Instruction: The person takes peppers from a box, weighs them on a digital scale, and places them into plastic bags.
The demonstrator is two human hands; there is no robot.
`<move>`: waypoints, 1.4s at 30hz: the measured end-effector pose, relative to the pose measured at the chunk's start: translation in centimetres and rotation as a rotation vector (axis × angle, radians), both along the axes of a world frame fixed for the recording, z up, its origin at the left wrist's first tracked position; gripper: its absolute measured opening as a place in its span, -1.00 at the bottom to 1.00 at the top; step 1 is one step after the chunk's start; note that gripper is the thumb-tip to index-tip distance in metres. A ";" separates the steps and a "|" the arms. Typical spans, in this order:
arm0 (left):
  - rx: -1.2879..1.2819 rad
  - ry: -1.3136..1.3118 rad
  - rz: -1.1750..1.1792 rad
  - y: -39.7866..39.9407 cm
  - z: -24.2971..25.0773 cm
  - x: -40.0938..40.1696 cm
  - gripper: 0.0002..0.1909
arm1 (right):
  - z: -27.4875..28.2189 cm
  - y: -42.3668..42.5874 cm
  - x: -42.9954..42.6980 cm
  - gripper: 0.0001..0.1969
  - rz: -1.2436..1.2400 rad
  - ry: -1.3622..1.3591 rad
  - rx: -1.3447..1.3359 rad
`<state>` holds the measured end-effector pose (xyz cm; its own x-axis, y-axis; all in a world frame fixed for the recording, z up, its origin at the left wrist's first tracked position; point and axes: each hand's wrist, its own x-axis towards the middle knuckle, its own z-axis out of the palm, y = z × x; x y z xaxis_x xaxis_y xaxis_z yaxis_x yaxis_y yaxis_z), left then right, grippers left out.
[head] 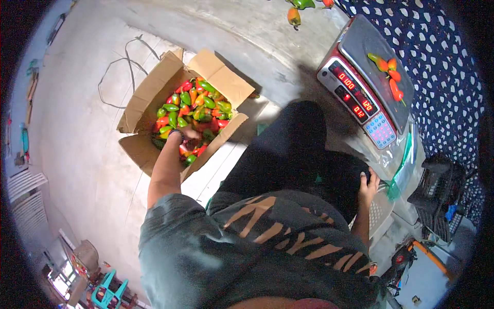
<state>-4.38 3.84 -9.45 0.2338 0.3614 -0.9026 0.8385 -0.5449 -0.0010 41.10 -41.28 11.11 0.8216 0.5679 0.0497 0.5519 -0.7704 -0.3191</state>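
Note:
My left hand (190,135) reaches down among red, green and orange peppers (185,98) in an open cardboard box (148,90) on the floor; its fingertips are hidden, so whether it holds a pepper cannot be told. A dark band circles that wrist. On the other side, my right hand (369,183) rests by my knee near a clear plastic bag (401,162) with green trim, its fingers partly bent. Beyond it stands a digital scale (357,92) with lit red digits. Several orange-red peppers (393,77) lie on its metal pan.
Some more peppers (294,17) lie on the concrete ledge at the top. A wire loop (131,60) is on the floor behind the box. Dark patterned cloth (436,61) hangs beside the scale, with black crates (440,197) below it. A teal plastic stool (110,289) is at lower left.

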 end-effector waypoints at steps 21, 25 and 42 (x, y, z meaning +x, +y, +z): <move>0.290 -0.301 0.244 2.6 -7.3 13.7 -0.27 | 0.7 0.5 -1.0 -0.60 -0.125 0.073 -0.076; 0.208 -0.312 0.238 2.8 -10.0 10.0 -0.31 | 1.2 1.1 0.5 -0.58 -0.033 0.065 -0.075; 0.053 -1.588 0.172 -0.8 28.8 26.1 -0.55 | -0.6 -0.5 0.1 -0.59 -0.052 -0.097 0.082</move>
<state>21.67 3.09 19.39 0.8360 0.5028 0.2196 0.0557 -0.4760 0.8777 41.19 -41.78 10.53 0.8388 0.5155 0.1750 0.5433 -0.7723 -0.3290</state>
